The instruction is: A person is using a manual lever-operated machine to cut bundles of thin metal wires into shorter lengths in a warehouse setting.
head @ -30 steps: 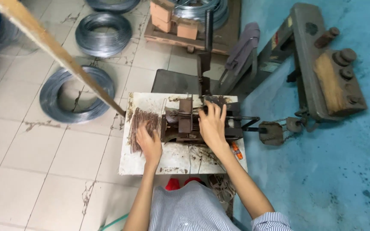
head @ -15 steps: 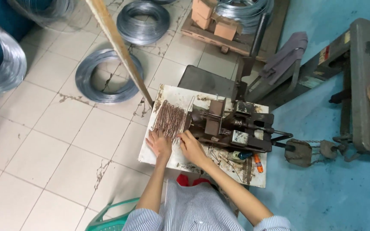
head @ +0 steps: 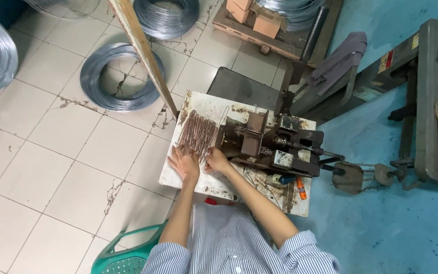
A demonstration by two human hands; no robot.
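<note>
Both hands lie on the near end of a pile of short rusty wires [head: 198,134]. The left hand [head: 184,163] rests flat, fingers spread and slack, pinning the wire ends to the table; it grips nothing. The right hand [head: 218,161] sits just beside it with fingers curled toward the pile's edge, but whether they pinch a wire is too small to tell. The wires lie side by side on the left part of a stained white table [head: 188,183], just beside a dark metal machine [head: 275,144] bolted to its middle. A few thin wires seem to sit in the machine's slot, though the detail is unclear. Judging from this, most of the pile is still unfed and waits beside the machine; no heap of finished pieces shows. A wooden pole [head: 143,53] slants across the tiled floor, where wire coils [head: 120,76] lie. A green chair [head: 122,256] shows below.
</note>
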